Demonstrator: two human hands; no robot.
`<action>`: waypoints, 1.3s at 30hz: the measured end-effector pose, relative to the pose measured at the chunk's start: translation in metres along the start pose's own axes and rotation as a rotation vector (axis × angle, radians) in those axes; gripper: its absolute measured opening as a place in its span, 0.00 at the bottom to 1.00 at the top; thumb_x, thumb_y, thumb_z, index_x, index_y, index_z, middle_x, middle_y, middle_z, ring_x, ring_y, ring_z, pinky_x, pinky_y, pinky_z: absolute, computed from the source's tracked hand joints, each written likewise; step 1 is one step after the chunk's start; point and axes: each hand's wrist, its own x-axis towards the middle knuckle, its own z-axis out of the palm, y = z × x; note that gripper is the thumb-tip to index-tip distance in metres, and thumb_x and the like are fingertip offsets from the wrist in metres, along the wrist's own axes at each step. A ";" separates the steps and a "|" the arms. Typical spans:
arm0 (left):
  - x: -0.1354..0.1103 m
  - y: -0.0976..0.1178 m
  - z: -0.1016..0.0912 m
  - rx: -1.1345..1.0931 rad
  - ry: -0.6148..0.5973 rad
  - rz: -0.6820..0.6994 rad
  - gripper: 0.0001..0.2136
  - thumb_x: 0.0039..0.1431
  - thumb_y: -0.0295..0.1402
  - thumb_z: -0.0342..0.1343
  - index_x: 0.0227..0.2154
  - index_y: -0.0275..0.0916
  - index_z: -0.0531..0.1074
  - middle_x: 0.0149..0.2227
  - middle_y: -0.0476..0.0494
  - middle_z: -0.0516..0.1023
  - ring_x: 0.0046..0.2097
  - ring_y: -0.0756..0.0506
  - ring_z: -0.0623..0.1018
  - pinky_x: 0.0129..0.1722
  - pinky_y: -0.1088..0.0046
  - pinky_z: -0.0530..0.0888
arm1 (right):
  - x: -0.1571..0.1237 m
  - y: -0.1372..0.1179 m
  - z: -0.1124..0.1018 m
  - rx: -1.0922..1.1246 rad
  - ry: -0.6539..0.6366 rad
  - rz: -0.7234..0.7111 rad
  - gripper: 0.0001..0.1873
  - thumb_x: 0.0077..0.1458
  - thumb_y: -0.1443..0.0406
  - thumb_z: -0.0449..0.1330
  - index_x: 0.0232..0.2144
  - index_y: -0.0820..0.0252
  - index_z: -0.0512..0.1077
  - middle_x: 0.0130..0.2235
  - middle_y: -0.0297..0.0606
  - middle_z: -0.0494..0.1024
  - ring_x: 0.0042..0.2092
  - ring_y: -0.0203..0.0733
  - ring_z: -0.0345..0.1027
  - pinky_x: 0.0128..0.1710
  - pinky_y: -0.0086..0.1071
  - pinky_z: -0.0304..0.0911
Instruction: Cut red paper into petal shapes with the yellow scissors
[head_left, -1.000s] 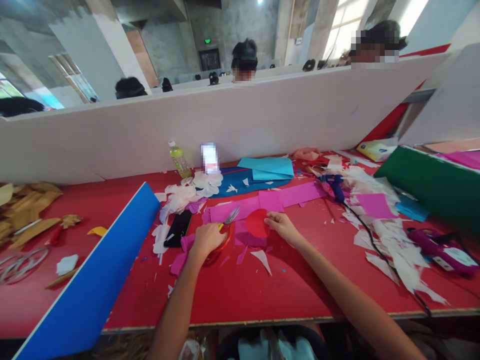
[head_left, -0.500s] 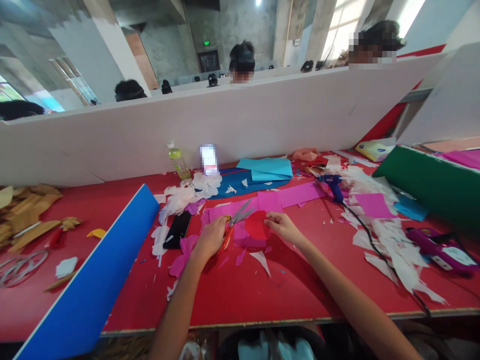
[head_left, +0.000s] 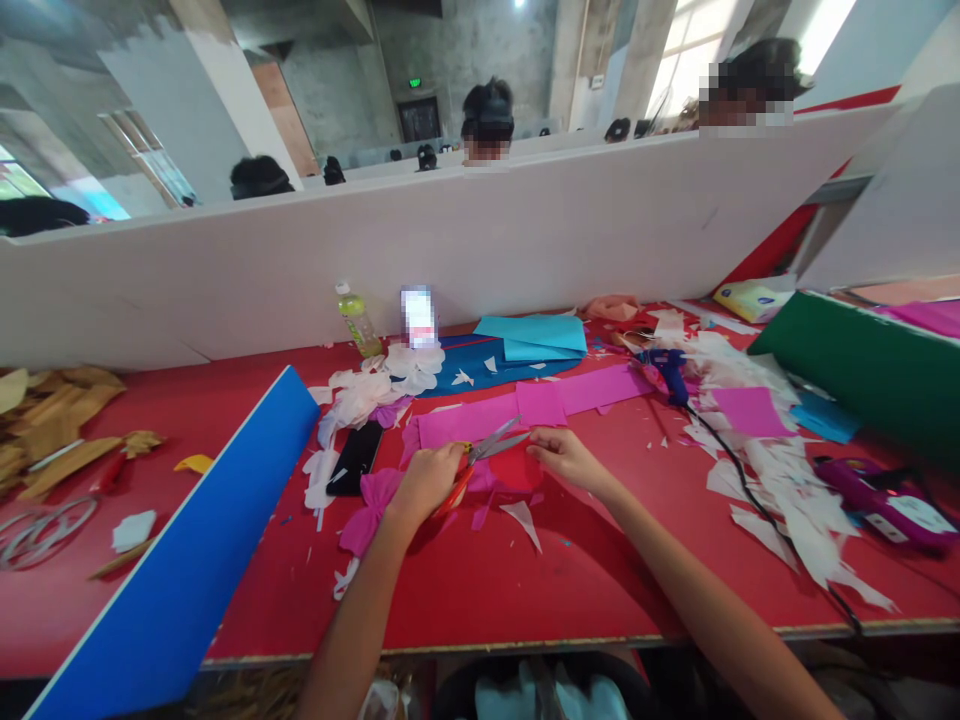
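Note:
My left hand (head_left: 429,480) is closed round the orange handles of a pair of scissors (head_left: 496,441). Their blades are parted and point right, across the upper part of a red paper piece (head_left: 516,474). My right hand (head_left: 564,457) pinches that red paper at its right edge, close to the blade tips. Beneath and behind lie strips of pink crepe paper (head_left: 469,424). A black phone (head_left: 355,462) and a gathered pink paper piece (head_left: 375,505) lie left of my left hand.
Blue board (head_left: 187,550) divides the table on the left, a green board (head_left: 862,380) on the right. A blue glue gun (head_left: 667,372) with its cord lies among white scraps (head_left: 795,500). Behind stand a bottle (head_left: 358,322), a lit phone (head_left: 418,315) and a white partition (head_left: 225,290).
The scissors have moved slightly right and their blades now cross the upper part of the red paper. My right hand keeps its pinch, nearly in place.

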 end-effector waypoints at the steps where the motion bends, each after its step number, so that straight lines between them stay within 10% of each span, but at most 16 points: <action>1: 0.000 0.000 0.000 0.001 0.000 0.003 0.16 0.56 0.29 0.45 0.47 0.36 0.64 0.44 0.37 0.74 0.44 0.42 0.75 0.43 0.67 0.70 | 0.000 0.000 0.000 0.001 0.000 -0.003 0.12 0.52 0.60 0.50 0.23 0.61 0.61 0.23 0.30 0.58 0.26 0.32 0.51 0.27 0.28 0.49; 39: -0.001 -0.005 -0.005 -0.017 -0.060 0.006 0.12 0.58 0.32 0.44 0.37 0.37 0.72 0.36 0.37 0.77 0.40 0.43 0.76 0.39 0.71 0.69 | 0.002 0.007 0.001 -0.005 -0.020 0.012 0.09 0.50 0.63 0.51 0.22 0.61 0.61 0.22 0.28 0.58 0.25 0.32 0.50 0.26 0.27 0.48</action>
